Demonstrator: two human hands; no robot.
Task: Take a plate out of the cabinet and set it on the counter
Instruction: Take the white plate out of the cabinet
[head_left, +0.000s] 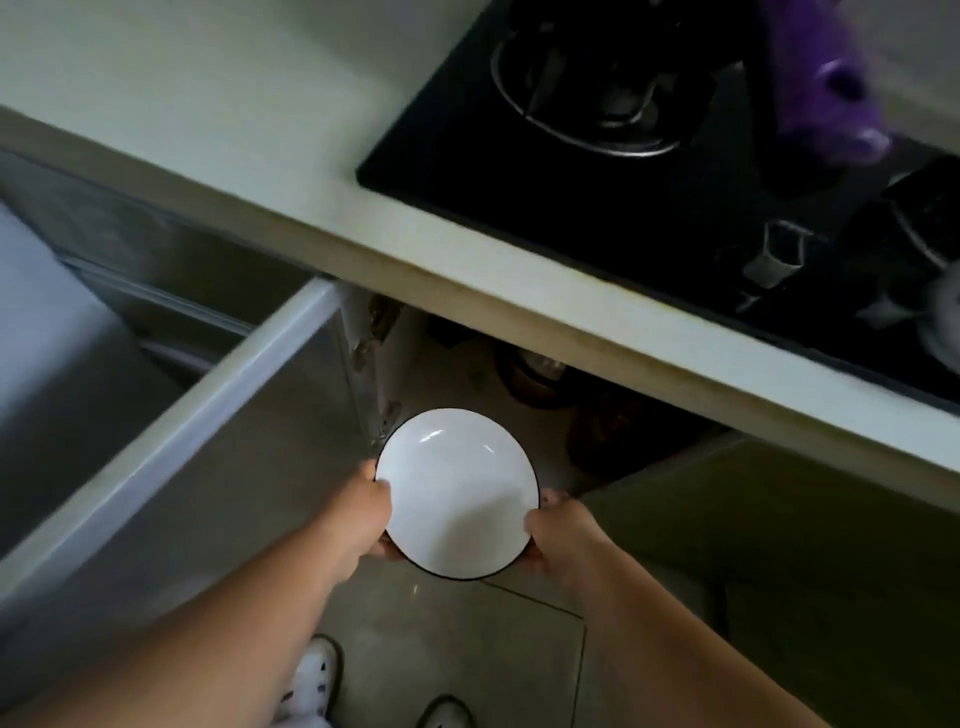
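A white plate (457, 491) with a thin dark rim is held level in front of the open cabinet (519, 384), below the counter's edge. My left hand (363, 512) grips its left rim, thumb on top. On the plate's right rim sits my right hand (558, 535), fingers underneath. The pale counter (218, 104) runs diagonally above, from upper left to right. Inside the dark cabinet I make out dim round dishes, too dark to name.
The cabinet door (208, 415) stands swung open to the left of the plate. A black gas hob (597, 130) with burners sits in the counter at the upper right, with a purple blurred object (831, 88) over it. Tiled floor and my shoes lie below.
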